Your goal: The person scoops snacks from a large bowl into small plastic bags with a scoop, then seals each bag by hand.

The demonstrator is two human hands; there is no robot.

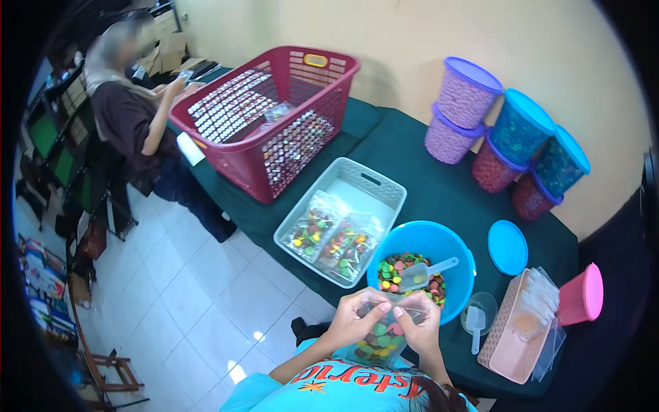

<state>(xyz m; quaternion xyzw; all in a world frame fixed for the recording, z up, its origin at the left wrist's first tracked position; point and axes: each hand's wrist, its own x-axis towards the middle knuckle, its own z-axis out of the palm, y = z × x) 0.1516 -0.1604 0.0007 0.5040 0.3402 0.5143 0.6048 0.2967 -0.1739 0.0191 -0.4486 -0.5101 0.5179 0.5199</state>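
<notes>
glossy blue plastic on the bowl (462, 244), matt maroon plastic mesh on the laundry basket (240, 163), dark green cloth over the table (429, 199), smooth shiny tiles on the floor (205, 283), clear crinkled plastic on the held bag (378, 341)

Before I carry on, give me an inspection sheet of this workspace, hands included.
Surface: dark green cloth on the table, creased in places.
Job's things: clear bag of coloured discs in hand; blue tub of discs with a scoop in it; pale tray with filled bags.
Clutter: loose blue lid near stacked containers; large red basket beside the tray.
Grippers: none; left hand and right hand both pinch the bag's upper part.
Cables: nothing seen.
Surroundings: another person beyond the basket; tiled floor, bright reflections.
</notes>
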